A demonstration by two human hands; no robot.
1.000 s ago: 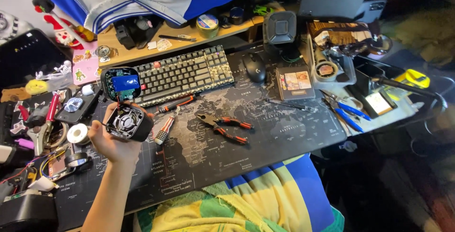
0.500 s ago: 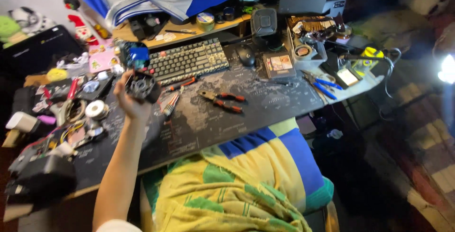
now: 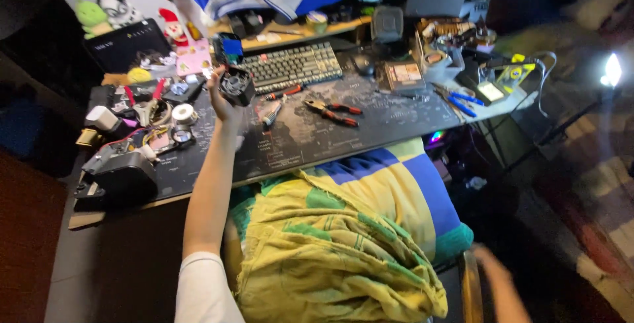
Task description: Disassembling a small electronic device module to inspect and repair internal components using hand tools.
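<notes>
My left hand is raised over the left part of the dark desk mat and grips a small black square fan unit. Just behind it lies a keyboard. To its right on the mat are a red-handled screwdriver and red-handled pliers. My right arm shows only as a blur at the bottom right, beside a chair arm; its fingers are not clear. A yellow, green and blue cloth covers my lap.
A black box-shaped device, a tape roll and loose wires crowd the desk's left end. A mouse, small boxes and blue-handled pliers lie at the right. A bright lamp shines at far right.
The view has pulled back and swung right, showing more of my lap and the floor. My left hand has lifted the fan unit higher, toward the keyboard. My right arm has come into view.
</notes>
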